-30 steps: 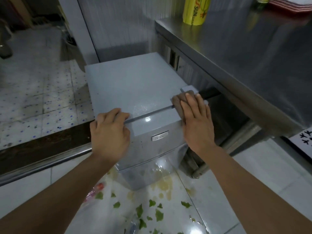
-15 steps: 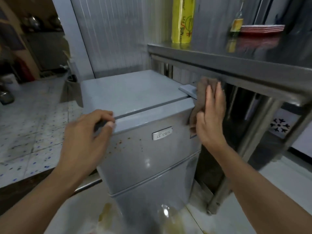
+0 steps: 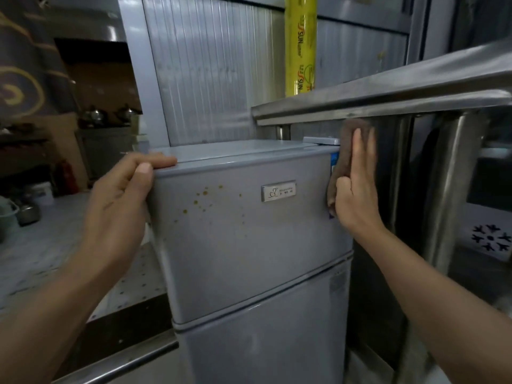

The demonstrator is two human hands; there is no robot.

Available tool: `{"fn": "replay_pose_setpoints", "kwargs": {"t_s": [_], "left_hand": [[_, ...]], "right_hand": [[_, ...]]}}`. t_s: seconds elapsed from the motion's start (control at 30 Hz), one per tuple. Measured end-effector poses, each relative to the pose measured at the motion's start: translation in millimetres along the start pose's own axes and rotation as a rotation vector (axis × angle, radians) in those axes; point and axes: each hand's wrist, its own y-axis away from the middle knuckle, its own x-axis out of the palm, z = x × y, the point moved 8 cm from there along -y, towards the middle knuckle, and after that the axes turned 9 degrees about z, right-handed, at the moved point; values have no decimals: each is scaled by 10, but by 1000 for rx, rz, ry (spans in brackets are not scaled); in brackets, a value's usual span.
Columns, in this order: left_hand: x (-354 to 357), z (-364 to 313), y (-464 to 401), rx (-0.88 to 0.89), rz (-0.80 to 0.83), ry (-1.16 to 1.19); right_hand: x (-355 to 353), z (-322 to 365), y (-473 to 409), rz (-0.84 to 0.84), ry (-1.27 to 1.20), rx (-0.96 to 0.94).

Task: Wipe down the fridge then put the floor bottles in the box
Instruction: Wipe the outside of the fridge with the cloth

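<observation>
One grey fridge with two doors, upper and lower, fills the middle of the view, held between the two hands. One steel table runs above and beyond the right hand, its edge just over the fridge's right top corner, and one yellow roll of wrap stands upright on it. One brown cloth lies flat against the fridge's upper right side, under the right hand. That hand's fingers are straight and together, pointing up, the palm pressing the cloth to the side wall, the thumb alongside the front edge; the forearm comes up from the lower right. The left hand grips the upper left corner of the fridge: its fingers curl over the top edge, the thumb lies on the front of the corner, and the forearm comes up from the lower left. One small metal badge sits on the upper door between the two hands, nearer the right. A scatter of brown spots, too many and too faint to count, marks the door between the left hand and the badge.
</observation>
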Motion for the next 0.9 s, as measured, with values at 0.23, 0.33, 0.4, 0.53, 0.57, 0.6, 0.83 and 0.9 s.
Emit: {"fn": "replay_pose_setpoints", "kwargs": {"t_s": [0.23,0.33,0.4,0.53,0.57,0.6,0.83,0.9], "left_hand": [[-28,106,49,-49,54,70],[-32,110,59,-74,40,99],[-38,90,55,-60,27,119],[-35,84,53,-27,27,139],[-30,83,55,-24,25,143],[-25,78,57,-21,22,149],[-34,52,27,19,36,184],[-39,64,19,14,58,181]], "right_hand": [[437,794,507,-138,-6,-90],[757,1241,790,-42,-5,-297],[830,1330,866,16,45,-436],[536,798,638,-50,67,-285],[429,591,558,-91,21,-159],[353,419,497,-122,-33,-35],[701,957,756,-114,-2,-106],[903,1300,912,-78,81,-219]]}}
